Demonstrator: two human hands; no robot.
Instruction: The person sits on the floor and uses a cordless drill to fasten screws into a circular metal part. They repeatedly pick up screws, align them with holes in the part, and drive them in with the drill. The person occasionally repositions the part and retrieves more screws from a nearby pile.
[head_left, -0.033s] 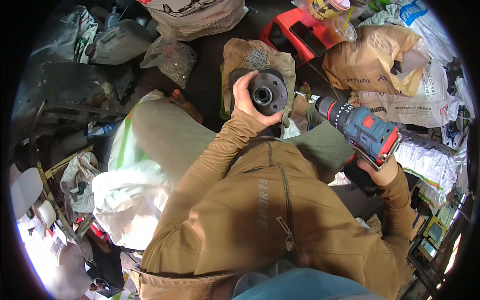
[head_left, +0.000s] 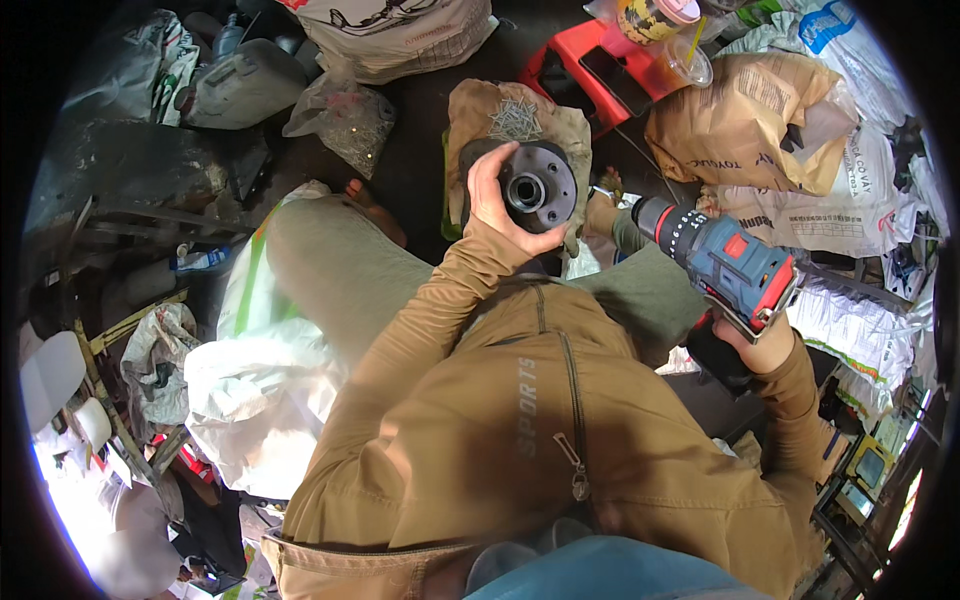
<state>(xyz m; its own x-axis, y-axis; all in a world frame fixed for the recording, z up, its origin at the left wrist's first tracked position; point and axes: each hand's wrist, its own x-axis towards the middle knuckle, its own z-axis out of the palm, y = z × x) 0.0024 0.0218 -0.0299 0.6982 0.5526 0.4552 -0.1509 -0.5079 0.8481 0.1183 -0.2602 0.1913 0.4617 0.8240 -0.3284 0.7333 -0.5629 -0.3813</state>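
The cordless drill [head_left: 728,262] at right is blue-grey and red with a black chuck [head_left: 655,218], the flanged hub [head_left: 552,184] dark grey, the far stool [head_left: 578,44] red, the far cup [head_left: 648,20] yellow with black patches, and the near jacket [head_left: 450,450] brown.

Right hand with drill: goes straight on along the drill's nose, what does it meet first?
Likely the right edge of the black flanged part held by the left hand. The line of the drill also passes over the bare right foot, which seems lower down; one view leaves depth unclear.
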